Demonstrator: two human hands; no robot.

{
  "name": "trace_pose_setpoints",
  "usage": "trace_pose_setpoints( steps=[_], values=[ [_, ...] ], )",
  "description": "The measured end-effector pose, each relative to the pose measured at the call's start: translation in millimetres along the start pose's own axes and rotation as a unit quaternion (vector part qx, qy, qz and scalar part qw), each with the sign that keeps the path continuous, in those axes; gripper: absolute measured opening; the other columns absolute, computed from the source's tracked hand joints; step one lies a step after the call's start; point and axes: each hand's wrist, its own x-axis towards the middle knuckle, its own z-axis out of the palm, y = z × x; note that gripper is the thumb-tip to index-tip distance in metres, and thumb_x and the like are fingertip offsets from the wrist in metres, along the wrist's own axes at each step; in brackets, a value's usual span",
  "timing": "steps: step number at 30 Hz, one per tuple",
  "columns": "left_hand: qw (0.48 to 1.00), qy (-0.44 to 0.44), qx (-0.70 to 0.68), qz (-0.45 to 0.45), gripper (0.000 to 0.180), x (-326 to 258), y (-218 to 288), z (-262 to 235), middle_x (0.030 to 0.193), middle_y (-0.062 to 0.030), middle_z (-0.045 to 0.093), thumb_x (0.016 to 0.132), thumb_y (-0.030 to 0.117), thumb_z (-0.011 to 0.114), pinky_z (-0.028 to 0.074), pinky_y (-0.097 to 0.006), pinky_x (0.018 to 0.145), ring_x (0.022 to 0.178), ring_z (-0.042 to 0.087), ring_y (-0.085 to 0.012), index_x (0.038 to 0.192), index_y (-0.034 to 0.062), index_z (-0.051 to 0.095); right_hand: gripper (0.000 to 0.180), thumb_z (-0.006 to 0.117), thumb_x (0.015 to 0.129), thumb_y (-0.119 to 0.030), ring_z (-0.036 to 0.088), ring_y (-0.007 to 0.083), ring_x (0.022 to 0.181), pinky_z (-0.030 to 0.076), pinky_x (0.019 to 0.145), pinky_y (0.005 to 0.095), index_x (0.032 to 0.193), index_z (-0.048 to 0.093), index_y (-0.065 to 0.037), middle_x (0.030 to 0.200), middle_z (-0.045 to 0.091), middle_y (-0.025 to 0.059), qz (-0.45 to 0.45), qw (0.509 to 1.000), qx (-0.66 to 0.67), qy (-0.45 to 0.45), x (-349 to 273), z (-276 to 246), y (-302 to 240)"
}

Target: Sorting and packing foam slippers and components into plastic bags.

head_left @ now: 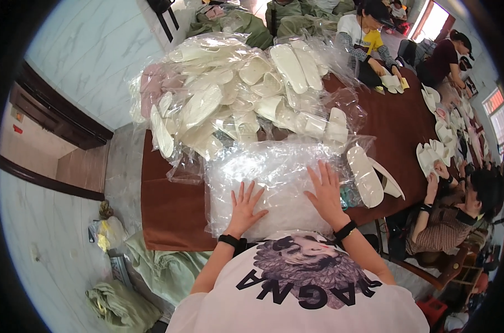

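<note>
A stack of clear plastic bags [274, 191] lies flat at the near edge of the table in front of me. My left hand [244, 210] rests on its left part with fingers spread, and my right hand [325, 192] lies on its right part, also with fingers apart. Neither hand holds anything. Just right of my right hand, a pair of white slippers [365, 176] sits on the table, one flat and one tipped on its side. Behind the bags rises a large heap of white slippers in clear bags [235, 91].
Brown cloth covers the table [171, 208]. Some pink slippers [152, 83] lie at the heap's left. Co-workers handle white slippers along the right side, one person [368, 41] at the far end. Green sacks [121, 305] stand on the floor at lower left, near a doorway [57, 133].
</note>
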Motion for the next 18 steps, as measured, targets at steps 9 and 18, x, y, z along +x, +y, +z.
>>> trace_pose_setpoints(
  steps=[9, 18],
  values=[
    [1.000, 0.024, 0.011, -0.003, 0.083, -0.5, -20.5, 22.5, 0.158, -0.0088, 0.019, 0.076, 0.039, 0.073, 0.002, -0.063, 0.112, 0.147, 0.005, -0.0361, 0.148, 0.0204, 0.036, 0.057, 0.057, 0.087, -0.011, 0.044, 0.0425, 0.122, 0.041, 0.101, 0.0438, 0.139, 0.037, 0.002, 0.138, 0.040, 0.0280, -0.103, 0.950, 0.272, -0.113, 14.8, 47.9, -81.3],
    [0.830, -0.003, -0.553, -0.076, 0.047, -6.6, 13.7, -45.4, 0.138, -0.0135, 0.050, 0.094, 0.020, 0.056, 0.038, -0.038, 0.107, 0.131, 0.045, -0.0274, 0.138, 0.0078, 0.047, 0.055, 0.057, 0.086, -0.008, 0.052, 0.0391, 0.113, 0.047, 0.094, 0.0422, 0.137, 0.040, 0.002, 0.132, 0.049, 0.0226, -0.068, 0.973, 0.217, -0.048, 34.3, 23.2, -91.2]
  ],
)
